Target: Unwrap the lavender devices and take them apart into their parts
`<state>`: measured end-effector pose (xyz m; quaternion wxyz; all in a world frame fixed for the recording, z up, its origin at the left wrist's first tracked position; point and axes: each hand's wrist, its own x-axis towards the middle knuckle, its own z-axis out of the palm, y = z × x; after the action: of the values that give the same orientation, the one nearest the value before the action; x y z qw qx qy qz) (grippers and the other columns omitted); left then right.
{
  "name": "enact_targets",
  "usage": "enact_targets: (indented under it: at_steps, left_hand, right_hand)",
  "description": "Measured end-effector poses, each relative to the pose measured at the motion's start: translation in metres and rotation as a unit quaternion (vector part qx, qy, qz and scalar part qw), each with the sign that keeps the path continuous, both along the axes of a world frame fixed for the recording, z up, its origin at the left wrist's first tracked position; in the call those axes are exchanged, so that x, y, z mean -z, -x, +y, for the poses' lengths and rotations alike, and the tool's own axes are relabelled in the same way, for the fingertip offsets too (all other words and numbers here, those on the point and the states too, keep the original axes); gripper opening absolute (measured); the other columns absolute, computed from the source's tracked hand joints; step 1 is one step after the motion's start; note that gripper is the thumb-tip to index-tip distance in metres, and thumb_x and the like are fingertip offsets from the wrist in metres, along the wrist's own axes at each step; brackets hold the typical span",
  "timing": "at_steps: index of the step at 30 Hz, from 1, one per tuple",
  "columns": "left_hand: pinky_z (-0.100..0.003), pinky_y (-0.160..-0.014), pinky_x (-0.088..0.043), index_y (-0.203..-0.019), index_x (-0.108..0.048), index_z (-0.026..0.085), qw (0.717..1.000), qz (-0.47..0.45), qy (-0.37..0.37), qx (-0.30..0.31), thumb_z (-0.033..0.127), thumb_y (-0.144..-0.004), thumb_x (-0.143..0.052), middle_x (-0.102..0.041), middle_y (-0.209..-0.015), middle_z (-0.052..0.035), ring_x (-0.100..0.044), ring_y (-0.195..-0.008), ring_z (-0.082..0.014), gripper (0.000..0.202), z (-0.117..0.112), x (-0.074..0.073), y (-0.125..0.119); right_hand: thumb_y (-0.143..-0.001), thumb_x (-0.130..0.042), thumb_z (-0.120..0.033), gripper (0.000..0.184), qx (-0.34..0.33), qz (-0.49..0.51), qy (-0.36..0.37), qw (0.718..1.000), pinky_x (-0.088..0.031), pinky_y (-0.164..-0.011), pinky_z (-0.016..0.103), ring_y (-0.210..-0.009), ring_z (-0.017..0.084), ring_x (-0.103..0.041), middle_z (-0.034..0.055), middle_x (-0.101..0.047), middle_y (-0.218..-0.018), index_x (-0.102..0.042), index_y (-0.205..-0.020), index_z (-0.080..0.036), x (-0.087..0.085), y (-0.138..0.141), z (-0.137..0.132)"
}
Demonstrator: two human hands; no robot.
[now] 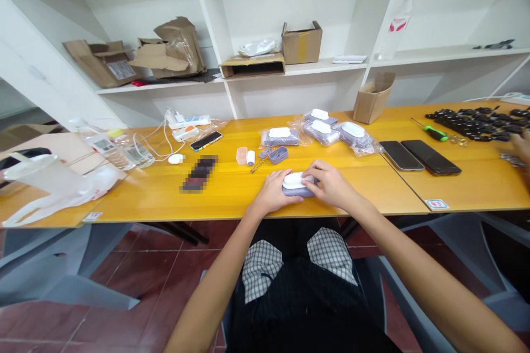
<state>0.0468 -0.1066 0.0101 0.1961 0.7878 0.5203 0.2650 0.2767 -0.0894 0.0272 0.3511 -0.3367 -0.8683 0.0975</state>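
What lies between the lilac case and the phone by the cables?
In the head view, a peach cup, a white cylinder and a coiled spring lie on the yellow tabletop between the lilac case and the phone.

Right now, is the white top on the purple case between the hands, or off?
On: the white top sits on the purple case, held by the left hand and right hand; no gap shows.

You're sitting in a small workshop: yellow tables (232, 198) hold phones (430, 157), a screwdriver (430, 132) and bagged gadgets (280, 137), with cardboard boxes (302, 44) on white shelves (323, 69) behind.
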Motion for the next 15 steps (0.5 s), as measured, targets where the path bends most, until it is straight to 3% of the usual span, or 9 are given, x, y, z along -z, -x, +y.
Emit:
enact_targets:
  at_steps: [4,8,12,15]
  left_hand:
    - [-0.058,-0.119,-0.043,-0.146,-0.057,0.021,1.0,0.005,-0.012,-0.005,0.054,-0.078,-0.09,-0.065,-0.146,-0.0147,-0.059,-0.137,-0.0398,0.082,0.001,0.002,-0.005]
    - [-0.058,-0.118,-0.045,-0.154,-0.046,0.021,0.999,-0.038,-0.003,-0.013,0.053,-0.075,-0.092,-0.062,-0.151,-0.0174,-0.059,-0.138,-0.0409,0.097,0.003,0.003,-0.003]
    - [-0.054,-0.117,-0.049,-0.152,-0.048,0.023,0.996,-0.093,0.012,0.005,0.042,-0.07,-0.097,-0.062,-0.15,-0.0154,-0.062,-0.136,-0.0371,0.098,0.003,0.003,0.005]
    - [-0.055,-0.117,-0.048,-0.145,-0.056,0.022,0.995,-0.099,0.011,-0.021,0.04,-0.067,-0.099,-0.065,-0.146,-0.015,-0.063,-0.134,-0.0367,0.09,0.005,0.004,0.007]
  right_hand:
    - [-0.099,-0.069,-0.028,0.021,0.043,-0.041,-0.036,0.998,-0.049,-0.087,0.044,-0.095,0.028,-0.062,0.0107,-0.07,-0.106,-0.079,-0.116,-0.023,-0.003,0.013,-0.003]
    - [-0.099,-0.07,-0.029,0.029,0.07,-0.094,-0.077,0.99,-0.043,-0.084,0.045,-0.099,0.031,-0.057,0.0117,-0.072,-0.111,-0.078,-0.127,-0.027,-0.003,0.03,-0.008]
    - [-0.102,-0.067,-0.031,0.022,0.104,-0.109,-0.094,0.984,-0.039,-0.082,0.046,-0.097,0.032,-0.055,0.0136,-0.072,-0.108,-0.08,-0.118,-0.024,-0.002,0.032,-0.008]
    - [-0.103,-0.066,-0.033,0.021,0.12,-0.1,-0.094,0.983,-0.037,-0.082,0.047,-0.098,0.033,-0.054,0.0145,-0.072,-0.107,-0.082,-0.113,-0.024,0.003,0.023,-0.005]
